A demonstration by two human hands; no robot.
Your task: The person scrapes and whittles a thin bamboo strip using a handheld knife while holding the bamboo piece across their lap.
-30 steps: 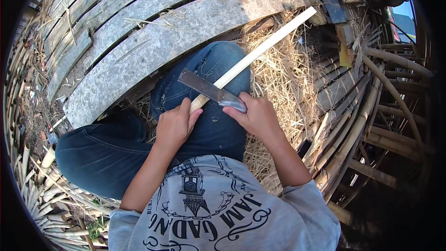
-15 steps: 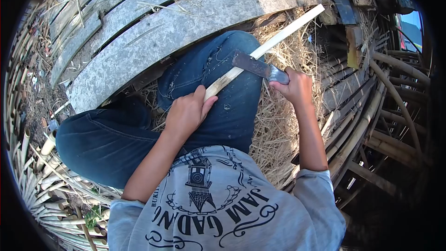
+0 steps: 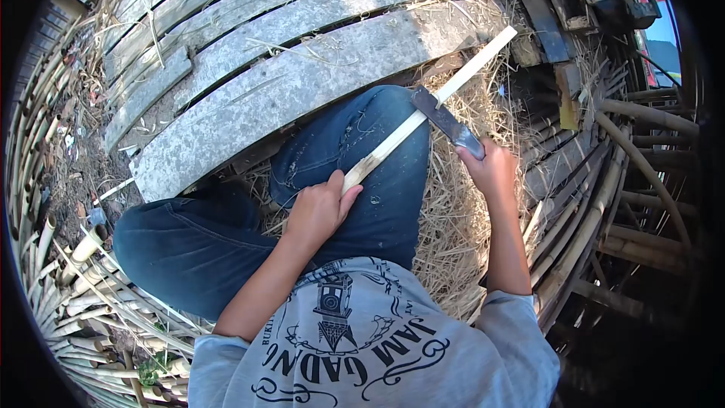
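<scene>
A long pale strip of split bamboo or wood (image 3: 400, 133) lies slantwise over my raised knee, its far end pointing up and to the right. My left hand (image 3: 319, 208) is closed round its near end, just below a rough, darker patch. In my right hand (image 3: 491, 170) is the handle end of a broad, dark-bladed knife (image 3: 444, 117). The blade lies across the strip beyond the knee, touching or just over it; I cannot tell which. Its blunt tip reaches past the strip's left side.
Weathered wooden slats (image 3: 302, 68) form a platform ahead. Straw-like shavings (image 3: 453, 234) cover the ground beside my leg (image 3: 377, 181). Bamboo poles (image 3: 642, 159) stand and lean at the right. Many cut bamboo pieces (image 3: 98, 317) lie at the lower left.
The knife has slid along the strip away from my left hand, toward the far end, and its blade is tilted more steeply. The whole view has shifted slightly.
</scene>
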